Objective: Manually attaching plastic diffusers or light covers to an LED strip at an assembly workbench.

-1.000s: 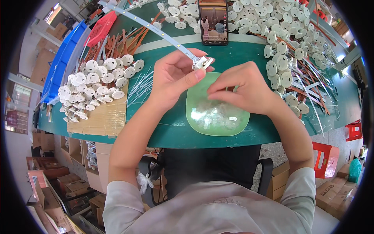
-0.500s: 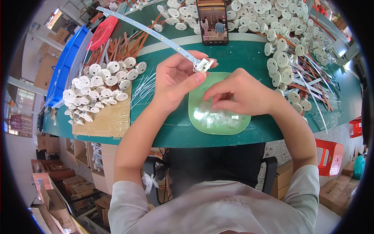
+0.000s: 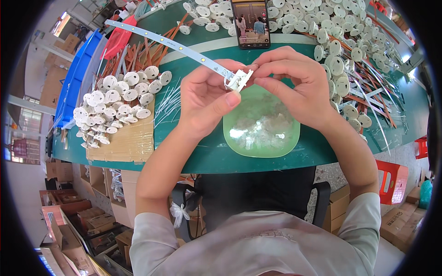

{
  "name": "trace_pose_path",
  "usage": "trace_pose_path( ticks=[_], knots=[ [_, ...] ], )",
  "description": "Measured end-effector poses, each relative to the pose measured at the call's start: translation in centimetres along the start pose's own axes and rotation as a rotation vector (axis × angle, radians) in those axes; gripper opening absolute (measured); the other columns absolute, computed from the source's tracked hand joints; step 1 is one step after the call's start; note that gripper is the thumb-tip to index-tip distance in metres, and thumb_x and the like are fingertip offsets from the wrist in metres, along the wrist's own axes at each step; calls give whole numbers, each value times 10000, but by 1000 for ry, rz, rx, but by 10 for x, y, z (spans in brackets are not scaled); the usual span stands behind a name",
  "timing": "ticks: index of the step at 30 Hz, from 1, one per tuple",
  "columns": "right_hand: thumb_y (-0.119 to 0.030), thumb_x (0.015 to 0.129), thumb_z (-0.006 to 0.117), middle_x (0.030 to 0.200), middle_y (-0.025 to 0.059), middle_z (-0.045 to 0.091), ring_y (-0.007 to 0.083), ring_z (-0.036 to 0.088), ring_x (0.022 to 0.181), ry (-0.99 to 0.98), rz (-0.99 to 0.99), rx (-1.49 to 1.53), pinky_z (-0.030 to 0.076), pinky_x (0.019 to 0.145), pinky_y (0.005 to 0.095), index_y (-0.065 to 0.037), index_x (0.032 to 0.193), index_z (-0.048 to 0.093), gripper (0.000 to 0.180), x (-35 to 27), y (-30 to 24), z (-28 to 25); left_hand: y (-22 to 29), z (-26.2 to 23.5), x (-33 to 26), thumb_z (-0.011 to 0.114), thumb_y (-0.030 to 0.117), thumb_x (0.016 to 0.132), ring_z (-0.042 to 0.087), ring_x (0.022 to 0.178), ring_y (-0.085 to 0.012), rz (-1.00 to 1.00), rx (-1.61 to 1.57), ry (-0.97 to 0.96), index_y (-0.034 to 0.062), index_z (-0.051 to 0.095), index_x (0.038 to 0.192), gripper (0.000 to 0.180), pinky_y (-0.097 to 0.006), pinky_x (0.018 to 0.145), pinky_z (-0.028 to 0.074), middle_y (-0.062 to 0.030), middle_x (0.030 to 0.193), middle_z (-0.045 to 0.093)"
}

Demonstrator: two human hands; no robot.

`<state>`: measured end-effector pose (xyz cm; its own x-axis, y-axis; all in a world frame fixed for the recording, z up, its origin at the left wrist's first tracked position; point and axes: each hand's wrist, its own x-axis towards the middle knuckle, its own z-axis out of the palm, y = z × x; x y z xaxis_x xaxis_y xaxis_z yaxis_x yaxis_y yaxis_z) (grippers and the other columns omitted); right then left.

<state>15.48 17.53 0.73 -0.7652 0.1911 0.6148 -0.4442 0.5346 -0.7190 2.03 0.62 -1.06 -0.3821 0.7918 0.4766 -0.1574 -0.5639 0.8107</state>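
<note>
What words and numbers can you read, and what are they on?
Light strip: tiny print, too small to read.
Phone screen: small writing, too small to read.
Grey shirt: faint lettering, too blurred to read.
Brown carton, lower right: printed writing, which I won't copy out.

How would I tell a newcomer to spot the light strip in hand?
Find the large green table, then the left hand above its middle. At its fingers is a white fitting, and from there a long, pale strip dotted with small yellow squares slants to the upper left. Unlike the white discs heaped at both sides, it is held up.
</note>
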Motion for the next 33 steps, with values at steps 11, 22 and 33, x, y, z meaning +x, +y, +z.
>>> trace_pose_path(
  ticks=[11,22,33],
  knots=[
    [19,820,757,982,76,706,164,668,842,174,85,-159,526,658,267,-23,973,742,159,-1,5,6,3,0,1,732,58,871,633,1193,-292,-11,-76,-40,-70,572,1259,439,-475,1052,517,-220,1212,663],
    [22,718,778,923,101,705,263,684,789,83,-556,-545,565,652,328,-3,935,718,227,6,12,-3,2,-5,1,728,63,874,642,1180,-293,-15,-42,-5,-72,576,1253,430,-464,1055,508,-221,1191,676],
    [12,857,714,859,90,712,169,675,685,144,-226,-393,542,606,270,7,939,704,83,0,8,-1,3,2,1,771,21,825,641,1163,-267,-58,146,4,-57,615,1224,436,-410,1052,474,-190,1187,682]
  ],
)
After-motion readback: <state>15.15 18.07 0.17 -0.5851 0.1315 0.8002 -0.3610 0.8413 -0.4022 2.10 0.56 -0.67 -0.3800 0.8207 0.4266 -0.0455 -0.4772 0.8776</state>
